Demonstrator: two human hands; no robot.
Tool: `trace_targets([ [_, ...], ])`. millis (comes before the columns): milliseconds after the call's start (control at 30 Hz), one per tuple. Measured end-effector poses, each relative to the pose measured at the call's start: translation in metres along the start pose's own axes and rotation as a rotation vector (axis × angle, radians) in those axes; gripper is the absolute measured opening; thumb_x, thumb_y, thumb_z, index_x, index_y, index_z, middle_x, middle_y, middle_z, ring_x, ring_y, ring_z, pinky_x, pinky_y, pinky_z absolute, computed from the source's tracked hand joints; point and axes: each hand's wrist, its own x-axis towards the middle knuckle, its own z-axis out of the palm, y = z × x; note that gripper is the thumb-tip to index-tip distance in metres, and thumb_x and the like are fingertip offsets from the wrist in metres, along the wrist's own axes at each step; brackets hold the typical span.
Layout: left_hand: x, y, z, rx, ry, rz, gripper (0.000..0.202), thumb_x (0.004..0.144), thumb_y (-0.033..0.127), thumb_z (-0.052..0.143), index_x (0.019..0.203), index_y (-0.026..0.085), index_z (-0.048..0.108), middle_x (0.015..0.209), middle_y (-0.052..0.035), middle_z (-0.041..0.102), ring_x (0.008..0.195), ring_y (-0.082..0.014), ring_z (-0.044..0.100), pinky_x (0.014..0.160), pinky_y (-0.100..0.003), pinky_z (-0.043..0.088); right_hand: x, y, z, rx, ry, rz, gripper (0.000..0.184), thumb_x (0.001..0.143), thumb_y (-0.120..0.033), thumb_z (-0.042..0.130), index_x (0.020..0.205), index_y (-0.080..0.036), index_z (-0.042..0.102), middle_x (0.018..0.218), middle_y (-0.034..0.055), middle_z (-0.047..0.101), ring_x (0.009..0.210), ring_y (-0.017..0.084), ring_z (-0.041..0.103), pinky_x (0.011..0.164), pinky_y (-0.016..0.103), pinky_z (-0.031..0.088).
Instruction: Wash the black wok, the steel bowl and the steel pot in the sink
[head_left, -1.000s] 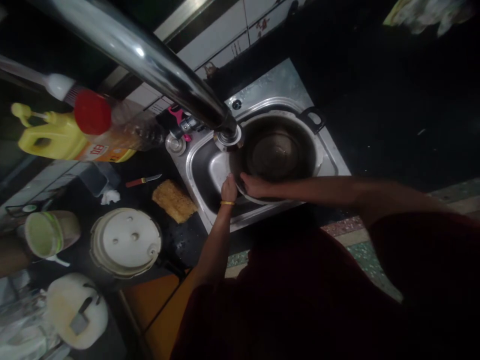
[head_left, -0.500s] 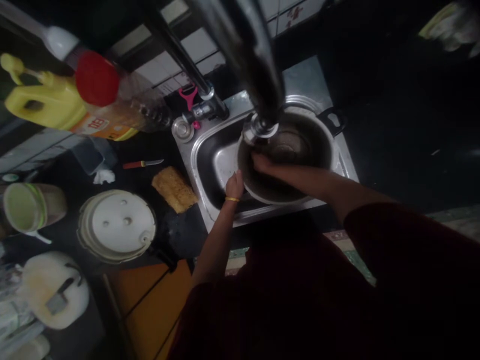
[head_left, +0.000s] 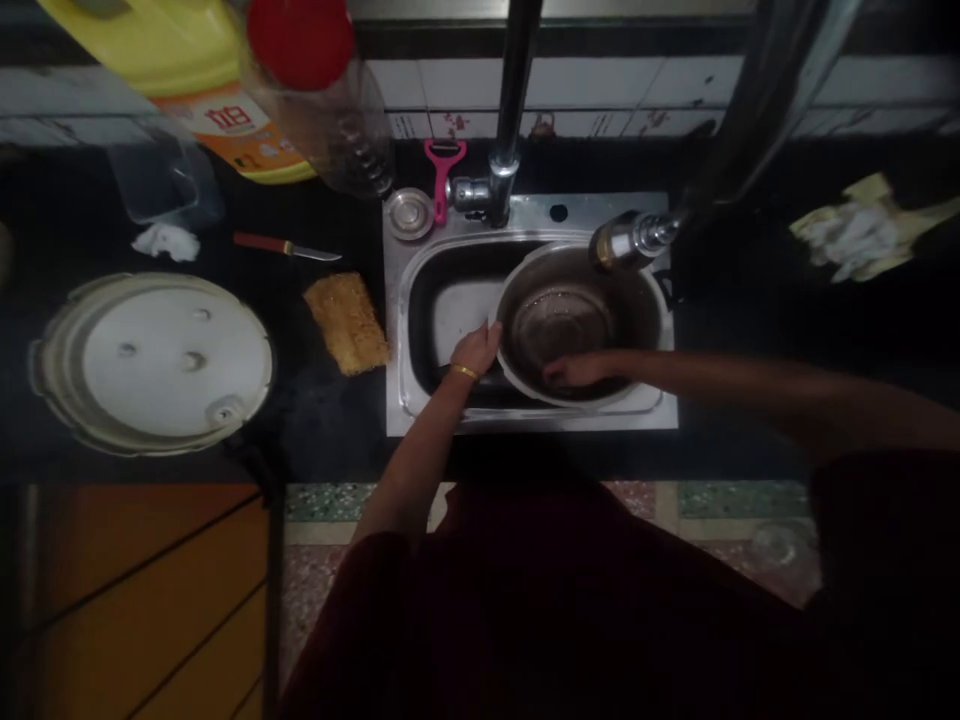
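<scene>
A large pressure cooker pot (head_left: 559, 315), brown and darkened inside, sits tilted in the right part of the steel sink (head_left: 397, 405). My left hand (head_left: 477, 350) grips the left side of its rim, thumb up over the edge. Down inside the pot, my right hand (head_left: 577, 370) presses on the near inner wall. Its fingers are curled, and whatever they hold is hidden in the dark. Above the pot's far right side hangs the faucet spout (head_left: 634, 240); no running water shows.
Left of the sink lie a brown scrub pad (head_left: 349, 325), a knife (head_left: 289, 246) and a pressure cooker lid (head_left: 176, 355). A pink peeler (head_left: 444, 180) and small steel strainer (head_left: 410, 213) rest by the tap. A red-capped jar (head_left: 300, 40) stands behind; a crumpled wrapper (head_left: 855, 230) lies right.
My view has turned and levelled over the sink. Inside the pot, my right hand has moved from the upper left area to the near wall. My left hand stays on the rim.
</scene>
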Motion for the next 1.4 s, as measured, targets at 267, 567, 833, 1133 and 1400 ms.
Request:
trace_targets([
  [267,0.000,0.002,0.000,-0.050,-0.042,-0.005,0.061,0.096,0.052,0.018,0.131,0.015,0.052,0.129,-0.0126,0.060,0.122,-0.0261,0.053,0.104,-0.035,0.036,0.015,-0.042,0.035,0.057,0.132,-0.039,0.022,0.081,-0.036,0.050,0.092,-0.018,0.053,0.081,-0.0004,0.057,0.073,0.014,0.048,0.070,0.026,0.038],
  [567,0.004,0.005,-0.001,-0.151,-0.081,0.013,0.062,0.095,0.055,0.021,0.136,0.017,0.048,0.137,-0.0101,0.054,0.129,-0.0251,0.048,0.106,-0.033,0.034,-0.020,-0.033,0.034,-0.066,0.073,0.056,0.017,0.078,-0.037,0.052,0.081,-0.022,0.046,0.071,-0.0023,0.052,0.068,0.014,0.046,0.067,0.027,0.035],
  [833,0.006,0.004,-0.004,-0.239,-0.122,0.071,0.061,0.094,0.054,0.021,0.138,0.018,0.046,0.141,-0.0084,0.049,0.132,-0.0235,0.044,0.108,-0.032,0.032,-0.013,-0.047,0.047,-0.059,0.192,0.088,0.019,0.077,-0.040,0.051,0.078,-0.023,0.042,0.071,-0.0024,0.051,0.068,0.015,0.046,0.066,0.027,0.035],
  [1133,0.009,0.004,-0.004,-0.288,-0.114,0.071,0.057,0.094,0.051,0.028,0.131,0.016,0.053,0.134,-0.0076,0.057,0.130,-0.0219,0.046,0.106,-0.027,0.033,-0.003,-0.051,0.047,-0.086,0.230,0.096,0.016,0.082,-0.038,0.045,0.080,-0.023,0.043,0.075,-0.0009,0.053,0.070,0.015,0.047,0.067,0.027,0.036],
  [1400,0.010,0.001,-0.004,-0.322,-0.142,0.075,0.058,0.093,0.052,0.027,0.129,0.016,0.055,0.133,-0.0071,0.057,0.128,-0.0221,0.048,0.106,-0.027,0.034,0.008,-0.049,0.047,-0.058,0.238,0.098,0.014,0.084,-0.038,0.043,0.084,-0.023,0.044,0.082,0.0007,0.057,0.075,0.016,0.050,0.069,0.026,0.038],
])
